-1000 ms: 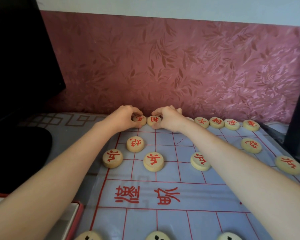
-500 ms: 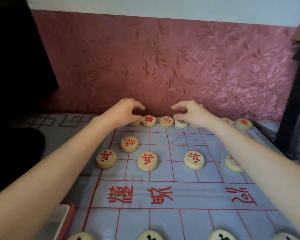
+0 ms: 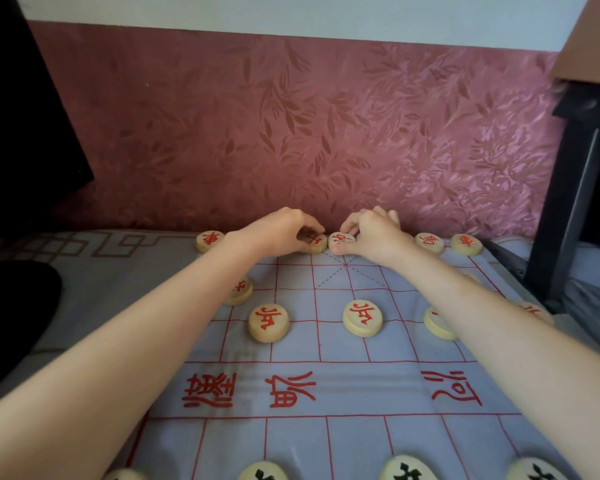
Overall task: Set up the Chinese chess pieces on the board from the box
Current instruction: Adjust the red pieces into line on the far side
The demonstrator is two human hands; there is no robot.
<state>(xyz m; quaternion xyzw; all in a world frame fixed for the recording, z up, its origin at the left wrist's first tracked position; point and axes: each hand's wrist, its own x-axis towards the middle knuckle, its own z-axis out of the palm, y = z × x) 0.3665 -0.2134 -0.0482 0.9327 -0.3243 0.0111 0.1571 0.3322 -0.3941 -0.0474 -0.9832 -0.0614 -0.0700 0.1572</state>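
Currently two red pieces sit touching at the middle of the board's (image 3: 326, 344) far edge: the left hand (image 3: 281, 233) curls its fingers round the left piece (image 3: 315, 244), and the right hand (image 3: 373, 233) pinches the right piece (image 3: 340, 240). Risk, judged: both forearms lie low over the red soldiers (image 3: 268, 322) nearer mid-board, so a careless withdrawal could drag them off their points.

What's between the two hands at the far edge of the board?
Two red-lettered pieces, side by side on the back row: the left piece held by the left hand, the right piece by the right hand. Head view.
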